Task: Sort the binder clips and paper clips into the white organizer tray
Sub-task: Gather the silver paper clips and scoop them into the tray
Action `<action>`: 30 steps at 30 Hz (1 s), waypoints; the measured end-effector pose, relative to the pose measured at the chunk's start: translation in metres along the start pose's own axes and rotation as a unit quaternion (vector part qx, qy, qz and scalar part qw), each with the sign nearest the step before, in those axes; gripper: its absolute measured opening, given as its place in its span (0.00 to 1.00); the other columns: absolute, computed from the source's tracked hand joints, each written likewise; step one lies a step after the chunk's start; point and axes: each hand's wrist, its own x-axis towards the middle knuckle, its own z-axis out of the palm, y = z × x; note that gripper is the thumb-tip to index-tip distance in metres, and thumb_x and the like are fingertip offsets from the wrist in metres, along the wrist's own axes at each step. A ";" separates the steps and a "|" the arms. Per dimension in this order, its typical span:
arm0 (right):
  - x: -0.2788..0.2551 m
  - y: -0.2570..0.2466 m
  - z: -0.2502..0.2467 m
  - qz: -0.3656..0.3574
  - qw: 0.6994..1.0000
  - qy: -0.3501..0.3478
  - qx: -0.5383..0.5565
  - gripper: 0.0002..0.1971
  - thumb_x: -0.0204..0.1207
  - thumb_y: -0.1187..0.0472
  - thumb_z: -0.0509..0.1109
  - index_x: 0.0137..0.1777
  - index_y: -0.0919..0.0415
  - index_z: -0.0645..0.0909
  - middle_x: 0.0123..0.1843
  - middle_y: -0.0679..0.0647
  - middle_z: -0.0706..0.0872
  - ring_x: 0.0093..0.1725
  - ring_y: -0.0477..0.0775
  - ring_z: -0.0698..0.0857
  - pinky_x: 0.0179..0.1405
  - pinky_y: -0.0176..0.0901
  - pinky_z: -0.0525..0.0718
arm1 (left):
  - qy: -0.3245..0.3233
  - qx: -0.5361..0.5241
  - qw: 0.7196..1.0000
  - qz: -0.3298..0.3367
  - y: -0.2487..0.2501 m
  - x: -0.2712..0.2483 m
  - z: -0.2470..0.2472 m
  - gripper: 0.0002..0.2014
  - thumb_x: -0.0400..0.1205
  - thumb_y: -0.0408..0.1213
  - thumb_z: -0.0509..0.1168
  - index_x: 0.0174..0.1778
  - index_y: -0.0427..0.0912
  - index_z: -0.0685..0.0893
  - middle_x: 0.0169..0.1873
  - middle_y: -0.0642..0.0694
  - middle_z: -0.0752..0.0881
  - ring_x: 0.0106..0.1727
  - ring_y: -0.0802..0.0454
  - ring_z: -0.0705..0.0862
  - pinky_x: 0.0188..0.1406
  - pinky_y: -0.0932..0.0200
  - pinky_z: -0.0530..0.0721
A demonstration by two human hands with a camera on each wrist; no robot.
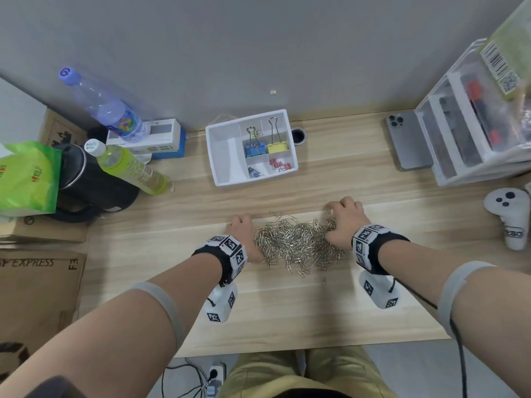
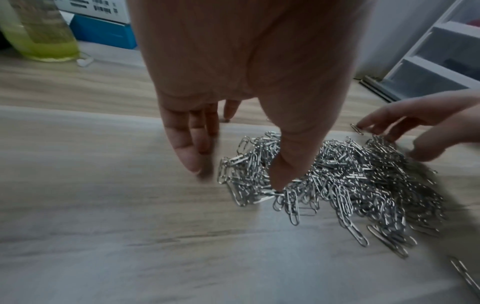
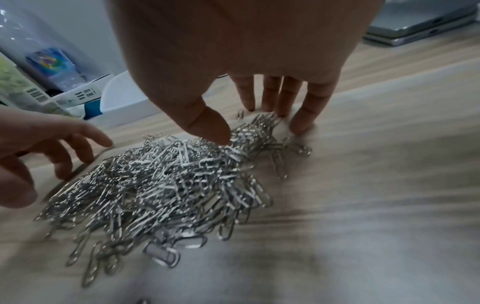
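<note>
Setting: a light wooden desk [image 1: 373,173] seen from above, set against a grey wall.
Paper clips: a loose heap of silver paper clips [image 1: 298,242] lies on the desk in front of the person, between both hands; a few strays sit just beside it.
Left hand: the left hand [image 1: 244,234] rests at the left edge of the heap, palm down. Its fingers [image 2: 187,148] are straight and close together, tips touching the desk, while the thumb presses down into the clips. It grips nothing.
Right hand: the right hand [image 1: 344,219] rests at the right edge of the heap. Its fingers [image 3: 306,107] are extended and slightly spread, tips on the desk at the far rim of the pile; the thumb touches the top of the clips. The wrist view is blurred, so it seems to hold nothing, though that is not certain.
White organizer tray: the white organizer tray [image 1: 218,156] stands further back, near the wall, well apart from the heap.
Tray contents: a blue binder clip [image 1: 253,150] and a yellow binder clip [image 1: 277,146] occupy neighbouring compartments; small red clips [image 1: 278,165] and small blue clips [image 1: 254,173] fill two front compartments. The large left compartment holds nothing visible.
Left of desk: two plastic bottles [image 1: 129,168], a black kettle [image 1: 86,179], a green bag [image 1: 26,176].
Right of desk: a phone [image 1: 408,142] lying face down, a clear drawer unit [image 1: 471,133], a white game controller [image 1: 508,208].
</note>
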 end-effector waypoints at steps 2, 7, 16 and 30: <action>-0.002 -0.005 0.013 -0.042 0.999 0.011 0.018 0.34 0.63 0.58 0.73 0.72 0.50 0.71 0.66 0.55 0.70 0.69 0.59 0.67 0.68 0.53 0.74 | -0.004 0.000 0.999 0.039 0.003 0.001 0.008 0.53 0.58 0.44 0.81 0.78 0.47 0.60 0.67 0.43 0.67 0.66 0.43 0.73 0.63 0.47 0.82; -0.006 -0.018 0.033 -0.115 0.992 -0.041 0.012 0.36 0.65 0.55 0.72 0.77 0.51 0.71 0.67 0.53 0.70 0.68 0.56 0.68 0.72 0.53 0.73 | -0.022 -0.028 0.993 0.109 0.014 0.000 0.014 0.51 0.61 0.44 0.78 0.80 0.51 0.61 0.66 0.44 0.67 0.67 0.44 0.72 0.64 0.50 0.79; -0.013 0.015 -0.007 -0.003 1.000 0.026 0.003 0.35 0.68 0.54 0.75 0.75 0.59 0.69 0.68 0.58 0.71 0.70 0.61 0.73 0.69 0.55 0.77 | 0.002 -0.003 1.000 0.011 0.002 -0.004 -0.004 0.50 0.61 0.43 0.81 0.77 0.44 0.63 0.68 0.41 0.69 0.65 0.41 0.78 0.61 0.49 0.85; -0.011 0.001 0.027 0.014 0.997 -0.054 0.048 0.25 0.68 0.70 0.67 0.67 0.61 0.76 0.56 0.56 0.84 0.54 0.57 0.83 0.52 0.44 0.83 | -0.142 -0.014 0.990 -0.004 0.014 -0.008 0.002 0.35 0.68 0.36 0.76 0.66 0.37 0.64 0.42 0.41 0.88 0.39 0.46 0.89 0.31 0.54 0.88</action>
